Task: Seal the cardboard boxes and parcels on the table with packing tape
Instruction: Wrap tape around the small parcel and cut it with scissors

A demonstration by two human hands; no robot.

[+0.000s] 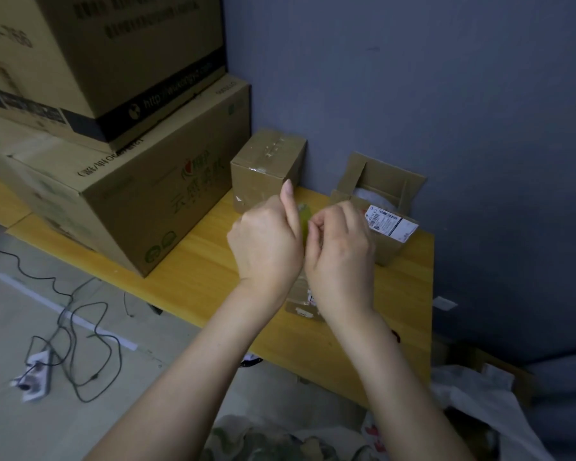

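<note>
Both hands are held close together above the yellow surface. The left hand is curled round a small greenish item, too blurred to be named, with one finger pointed up. The right hand is pinched on its edge. A small parcel is seen beneath the wrists, largely hidden. A taped small box is set against the wall, with an open labelled box to its right.

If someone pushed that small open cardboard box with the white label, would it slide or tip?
Probably slides: the small open brown cardboard box sits flat on the yellow wooden table. Its raised flaps look bendy, so likely poor handholds.
</note>
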